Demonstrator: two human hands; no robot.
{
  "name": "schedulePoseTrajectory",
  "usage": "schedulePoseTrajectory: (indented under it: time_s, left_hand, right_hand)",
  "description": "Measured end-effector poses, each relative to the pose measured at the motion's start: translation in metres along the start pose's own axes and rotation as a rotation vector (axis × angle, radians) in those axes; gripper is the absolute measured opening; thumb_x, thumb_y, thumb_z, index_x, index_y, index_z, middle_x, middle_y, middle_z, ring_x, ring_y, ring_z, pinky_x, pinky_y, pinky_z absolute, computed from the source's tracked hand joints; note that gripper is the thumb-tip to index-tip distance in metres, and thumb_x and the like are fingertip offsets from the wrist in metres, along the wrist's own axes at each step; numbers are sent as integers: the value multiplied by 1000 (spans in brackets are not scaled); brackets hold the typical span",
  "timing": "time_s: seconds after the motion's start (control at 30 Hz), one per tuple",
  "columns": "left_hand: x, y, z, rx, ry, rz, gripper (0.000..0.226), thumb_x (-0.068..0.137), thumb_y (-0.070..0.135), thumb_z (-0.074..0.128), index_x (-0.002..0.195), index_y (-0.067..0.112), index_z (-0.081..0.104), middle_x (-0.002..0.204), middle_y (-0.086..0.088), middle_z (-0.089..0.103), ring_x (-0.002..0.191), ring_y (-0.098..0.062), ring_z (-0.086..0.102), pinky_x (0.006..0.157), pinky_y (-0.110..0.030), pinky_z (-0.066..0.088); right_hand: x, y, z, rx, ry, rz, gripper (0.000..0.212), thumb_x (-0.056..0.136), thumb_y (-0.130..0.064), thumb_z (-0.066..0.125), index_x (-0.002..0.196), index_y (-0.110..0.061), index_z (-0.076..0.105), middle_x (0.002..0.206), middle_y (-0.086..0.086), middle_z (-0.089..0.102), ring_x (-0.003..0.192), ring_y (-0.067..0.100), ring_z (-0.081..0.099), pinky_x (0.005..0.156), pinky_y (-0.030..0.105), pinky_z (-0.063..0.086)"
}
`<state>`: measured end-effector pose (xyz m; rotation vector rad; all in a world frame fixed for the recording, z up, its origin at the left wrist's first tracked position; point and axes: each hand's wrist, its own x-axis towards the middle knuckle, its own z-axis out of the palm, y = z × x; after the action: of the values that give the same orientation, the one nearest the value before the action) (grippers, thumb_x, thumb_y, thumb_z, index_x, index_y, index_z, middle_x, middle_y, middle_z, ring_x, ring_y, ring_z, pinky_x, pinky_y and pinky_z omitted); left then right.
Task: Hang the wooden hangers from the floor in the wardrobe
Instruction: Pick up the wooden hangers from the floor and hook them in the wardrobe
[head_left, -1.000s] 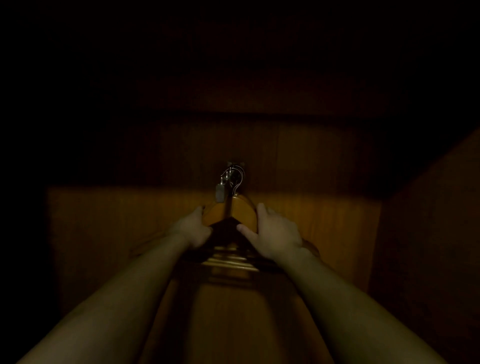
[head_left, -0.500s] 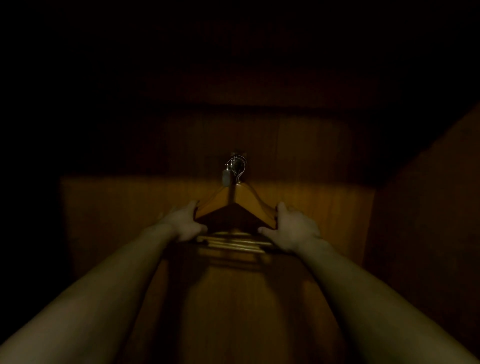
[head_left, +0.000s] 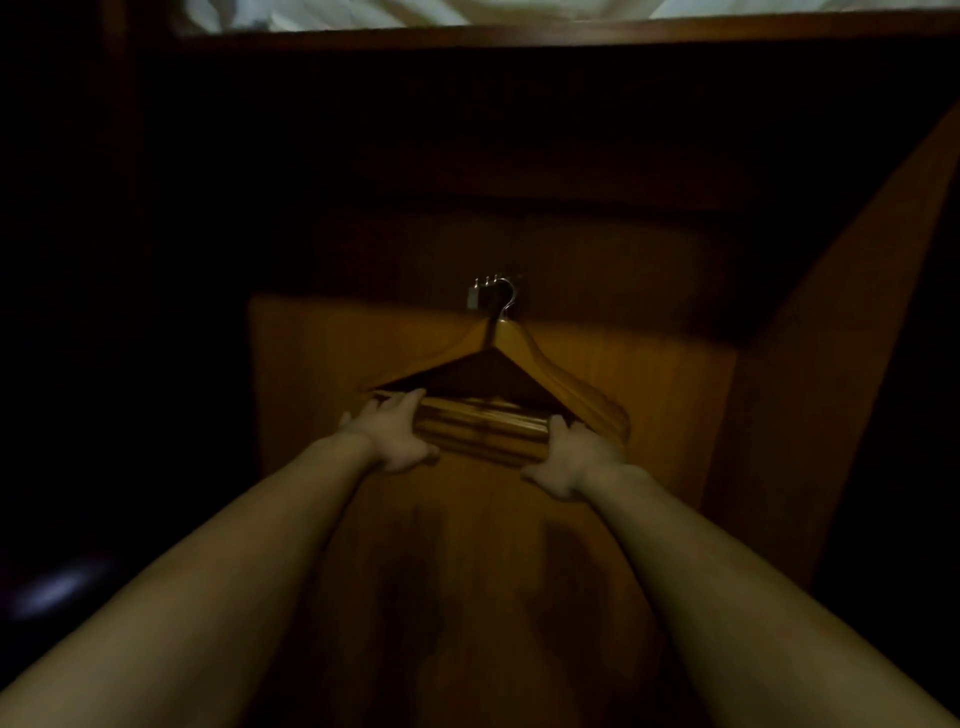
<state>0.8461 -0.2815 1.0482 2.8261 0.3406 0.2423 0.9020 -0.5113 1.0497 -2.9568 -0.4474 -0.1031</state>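
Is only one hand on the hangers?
No, the left hand and right hand both grip the bottom bars of the wooden hangers.

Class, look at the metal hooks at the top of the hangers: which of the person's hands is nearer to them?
Left, narrowly. The left hand grips the lower bars below-left of the metal hooks; the right hand grips lower, below-right.

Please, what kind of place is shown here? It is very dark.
Most likely the inside of a wooden wardrobe. Wood panels close it in at the back and right, wooden hangers hang by metal hooks, and white cloth lies on a shelf above. Both hands grip the hangers' bottom bars.
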Motion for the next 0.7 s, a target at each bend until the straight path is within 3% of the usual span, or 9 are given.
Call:
schedulePoseTrajectory:
  time_s: [0.07,0.33,0.53,0.7]
  left_hand:
    - [-30,-8,7,22,-45,-31,99,80,55,62,155,36,2,166,1,8,151,-28,8,120,-54,10]
    - [-140,-94,-7,-67,-28,-228,102,79,55,65,156,35,1,164,-2,14,150,-30,14,119,-53,19]
    - [-238,-181,-44,-66,122,-419,103,74,47,70,156,32,9,161,-9,26,146,-30,27,117,-50,28]
    - [-346,-254,-77,-30,103,-591,112,61,56,65,155,33,10,156,-8,34,140,-31,37,112,-49,35]
  right_hand:
    - [-22,-11,8,3,-67,-17,87,87,-58,59,155,-19,20,157,12,32,137,35,42,109,47,42]
    - [-92,-121,25,37,-167,-229,85,93,-55,57,158,-24,13,164,9,18,145,37,30,114,48,37]
    - [-151,-237,34,93,-194,-477,83,91,-53,62,156,-23,20,160,12,27,141,36,37,110,47,41]
    - [-216,-337,51,138,-221,-661,84,87,-52,65,154,-21,26,155,13,34,134,36,45,106,49,45]
